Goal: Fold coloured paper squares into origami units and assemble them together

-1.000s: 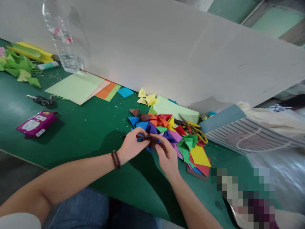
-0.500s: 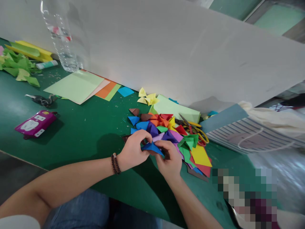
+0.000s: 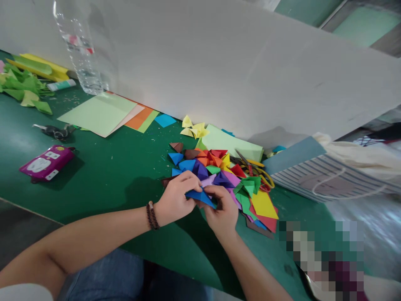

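Note:
A small folded piece of blue paper (image 3: 203, 198) is held between both hands, just above the green table. My left hand (image 3: 179, 195), with a dark bead bracelet at the wrist, pinches its left side with thumb and fingers. On the right side, my right hand (image 3: 222, 208) grips the paper's other end, its fingers curled. Right behind the hands lies a heap of folded paper pieces (image 3: 216, 158) in blue, purple, red, orange, yellow and green. Flat yellow paper (image 3: 265, 205) and red sheets lie beside my right hand. The fingertips partly cover the blue piece.
Scissors (image 3: 265, 175) with yellow handles lie behind the heap, near a striped paper bag (image 3: 316, 171). Pale green sheets (image 3: 99, 112) and a plastic bottle (image 3: 84, 67) stand along the white partition. At left are a purple packet (image 3: 48, 162), keys (image 3: 56, 132), a glue stick (image 3: 62, 85) and green scraps (image 3: 23, 83).
My left fingers have closed down and shifted slightly right along the top of the blue paper, whose shape looks a little flatter. My right hand has barely moved.

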`<state>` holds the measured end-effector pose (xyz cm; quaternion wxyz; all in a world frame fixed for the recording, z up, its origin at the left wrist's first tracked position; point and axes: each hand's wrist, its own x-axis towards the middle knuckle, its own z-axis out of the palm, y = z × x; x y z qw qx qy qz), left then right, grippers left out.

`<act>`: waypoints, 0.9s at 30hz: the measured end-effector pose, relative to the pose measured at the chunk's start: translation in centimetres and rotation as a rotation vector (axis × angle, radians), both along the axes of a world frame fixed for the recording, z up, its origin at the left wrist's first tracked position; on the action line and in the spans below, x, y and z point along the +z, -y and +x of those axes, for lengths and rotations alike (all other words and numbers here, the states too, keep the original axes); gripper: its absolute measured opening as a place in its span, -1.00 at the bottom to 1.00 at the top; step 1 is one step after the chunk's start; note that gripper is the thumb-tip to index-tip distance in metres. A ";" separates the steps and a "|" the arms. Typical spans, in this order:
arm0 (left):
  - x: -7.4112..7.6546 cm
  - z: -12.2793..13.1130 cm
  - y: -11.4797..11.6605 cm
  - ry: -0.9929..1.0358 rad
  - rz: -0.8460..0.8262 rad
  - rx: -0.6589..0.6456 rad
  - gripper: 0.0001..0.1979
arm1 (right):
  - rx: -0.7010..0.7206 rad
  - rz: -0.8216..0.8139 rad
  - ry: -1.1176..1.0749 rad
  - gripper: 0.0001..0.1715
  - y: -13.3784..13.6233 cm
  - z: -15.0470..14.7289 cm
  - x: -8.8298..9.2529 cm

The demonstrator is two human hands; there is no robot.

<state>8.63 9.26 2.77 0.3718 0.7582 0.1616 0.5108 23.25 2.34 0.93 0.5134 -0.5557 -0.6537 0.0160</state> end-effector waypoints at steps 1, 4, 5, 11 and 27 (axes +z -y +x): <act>0.0 0.0 0.0 -0.009 0.019 0.001 -0.69 | 0.003 -0.002 -0.009 -0.73 0.0 0.0 -0.1; 0.1 -0.1 0.0 -0.028 0.071 0.007 -0.68 | 0.009 -0.017 -0.039 -0.72 0.1 0.0 0.0; 0.1 -0.1 0.1 -0.035 0.082 0.007 -0.67 | 0.007 -0.021 -0.048 -0.72 0.1 -0.1 0.0; 0.3 0.0 0.2 -0.082 0.031 -0.022 -0.72 | -0.030 -0.042 -0.053 -0.85 0.0 0.1 0.4; 0.7 0.3 -1.0 -0.387 -0.640 -0.053 -0.97 | -0.063 -0.377 -0.131 -0.82 -0.5 -0.3 1.4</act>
